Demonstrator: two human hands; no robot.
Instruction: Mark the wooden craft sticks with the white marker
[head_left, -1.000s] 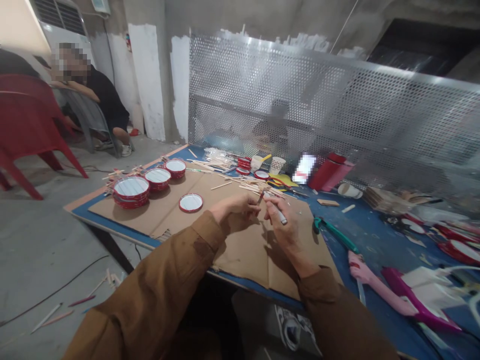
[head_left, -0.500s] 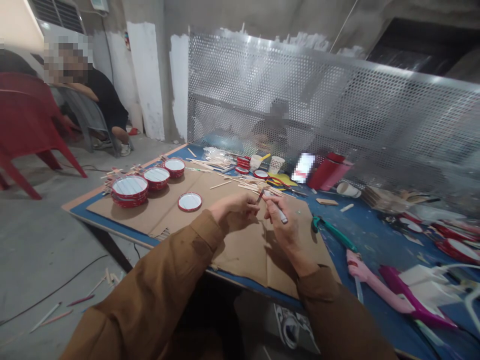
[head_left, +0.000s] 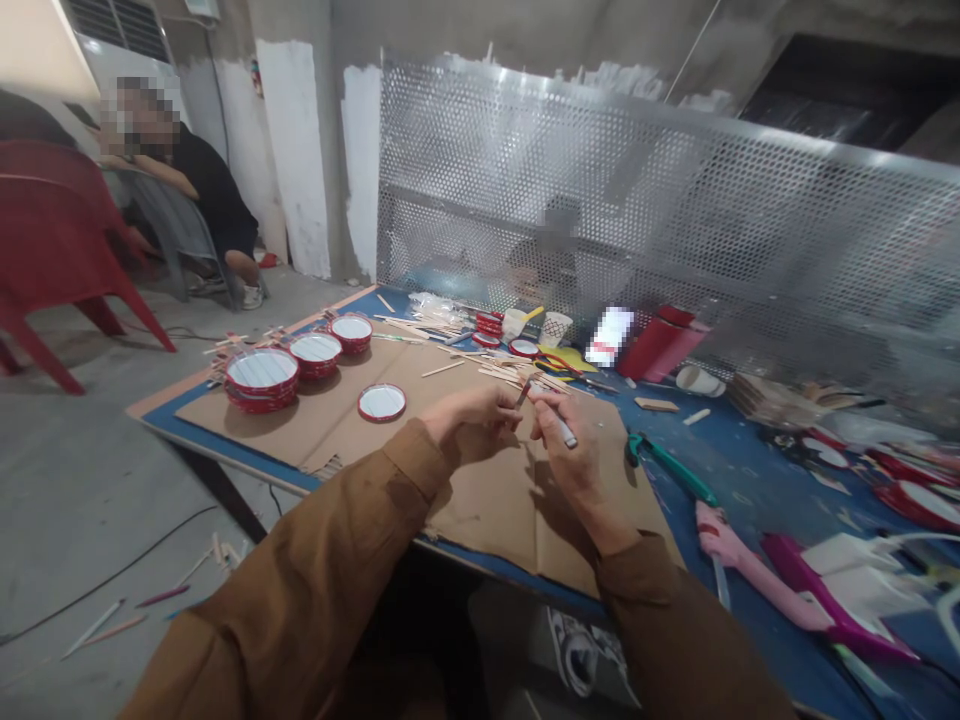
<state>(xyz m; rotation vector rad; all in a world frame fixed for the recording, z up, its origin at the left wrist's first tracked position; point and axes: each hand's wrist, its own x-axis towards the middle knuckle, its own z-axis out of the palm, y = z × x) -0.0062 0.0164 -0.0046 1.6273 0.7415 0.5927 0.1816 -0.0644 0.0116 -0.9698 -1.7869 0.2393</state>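
Above the brown cardboard (head_left: 480,500), my two hands meet near the middle of the table. My right hand (head_left: 566,440) is wrapped round a white marker-like tool (head_left: 564,430), whose tip points up and left. The fingers of my left hand (head_left: 484,415) pinch a small dark strip (head_left: 524,392) close to that tip. Left of my hands a round white disc with a red rim (head_left: 382,402) lies flat. Stacks of similar red-rimmed discs (head_left: 262,372) stand farther left on the cardboard.
Thin wooden sticks (head_left: 442,369) lie behind my hands. A green tool (head_left: 675,468), a pink glue gun (head_left: 757,570) and a red bottle (head_left: 656,342) are to the right. A perforated metal panel (head_left: 637,190) stands behind the table. A person (head_left: 214,190) sits at the far left.
The camera view has shifted very slightly. My hands keep nearly the same pose, with the tool and strip still held together.
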